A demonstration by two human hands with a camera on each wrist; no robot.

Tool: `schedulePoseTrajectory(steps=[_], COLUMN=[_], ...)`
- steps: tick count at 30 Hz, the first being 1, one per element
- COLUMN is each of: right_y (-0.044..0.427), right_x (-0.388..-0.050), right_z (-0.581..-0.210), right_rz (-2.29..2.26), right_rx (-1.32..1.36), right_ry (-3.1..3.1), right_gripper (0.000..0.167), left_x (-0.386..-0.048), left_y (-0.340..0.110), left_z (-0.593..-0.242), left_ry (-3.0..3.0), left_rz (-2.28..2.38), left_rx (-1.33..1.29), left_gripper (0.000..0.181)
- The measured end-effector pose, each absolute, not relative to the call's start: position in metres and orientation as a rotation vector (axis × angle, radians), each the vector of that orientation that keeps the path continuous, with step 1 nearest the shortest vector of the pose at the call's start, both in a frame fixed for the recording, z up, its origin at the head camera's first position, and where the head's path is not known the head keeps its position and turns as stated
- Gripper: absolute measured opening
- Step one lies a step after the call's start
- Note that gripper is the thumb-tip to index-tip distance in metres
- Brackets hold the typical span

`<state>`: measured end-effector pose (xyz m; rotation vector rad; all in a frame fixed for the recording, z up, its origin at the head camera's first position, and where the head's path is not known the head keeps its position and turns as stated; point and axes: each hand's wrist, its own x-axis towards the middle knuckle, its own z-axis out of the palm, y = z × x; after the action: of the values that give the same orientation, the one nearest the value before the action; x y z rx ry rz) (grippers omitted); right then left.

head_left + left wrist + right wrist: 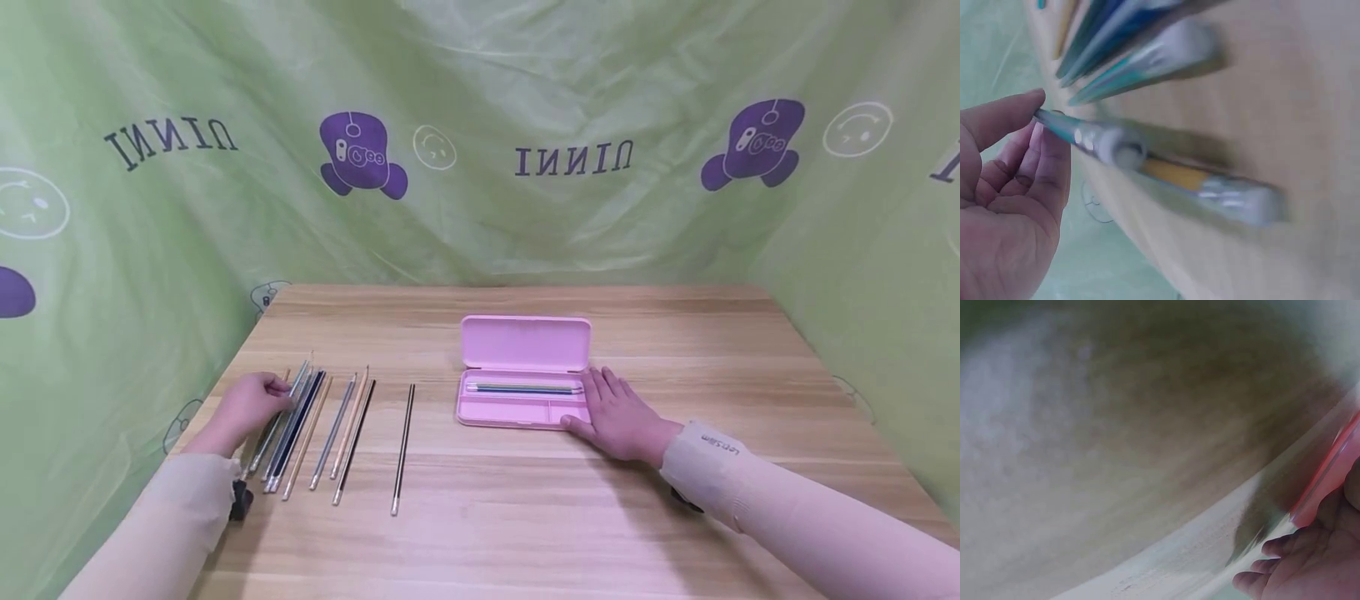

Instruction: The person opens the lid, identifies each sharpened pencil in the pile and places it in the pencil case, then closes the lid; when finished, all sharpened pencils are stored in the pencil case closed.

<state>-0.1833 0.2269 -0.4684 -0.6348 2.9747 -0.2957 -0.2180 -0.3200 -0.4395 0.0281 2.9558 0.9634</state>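
At the left of the head view, my left hand [253, 408] pinches a teal pencil [297, 387] from the row of pencils. The left wrist view shows thumb and fingertips of the left hand [1019, 181] on this pencil [1072, 131], its eraser end towards the camera, beside a yellowish pencil [1179, 177] on the table. My right hand [624, 419] lies with spread fingers against the right edge of an open pink case [504, 410], which holds a few pencils [525, 388] in its upper compartment. In the right wrist view the right hand [1316, 562] is beside the pink case [1329, 481].
Several pencils lie roughly side by side on the wooden table [480, 533], among them a black one [403, 446] set apart between the row and the case. A green patterned cloth [480, 225] hangs behind and at both sides.
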Motion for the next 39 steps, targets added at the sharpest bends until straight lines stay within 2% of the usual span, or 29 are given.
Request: schedulePoseTrajectory(steps=[12,20,28,39], right_y=[0.233,0.230,0.230,0.227], right_x=[-0.187,-0.184,-0.183,-0.182], right_z=[-0.485,-0.477,-0.475,-0.469], right_rz=[-0.274,-0.308,-0.303,-0.297], right_rx=[-0.667,-0.650,-0.654,-0.640], right_ry=[3.020,2.984,2.987,2.988], right_gripper=[0.090,0.093,0.094,0.088], left_x=[-0.245,-0.265,-0.281,-0.291], left_y=[-0.286,-0.245,-0.198,-0.140], left_z=[-0.411,-0.396,-0.389,-0.390], left_ry=[2.821,2.653,2.422,2.266], left_rz=[1.258,1.499,1.784,1.843], left_rx=[0.085,0.088,0.147,0.296], left_gripper=[0.031,0.036,0.037,0.034])
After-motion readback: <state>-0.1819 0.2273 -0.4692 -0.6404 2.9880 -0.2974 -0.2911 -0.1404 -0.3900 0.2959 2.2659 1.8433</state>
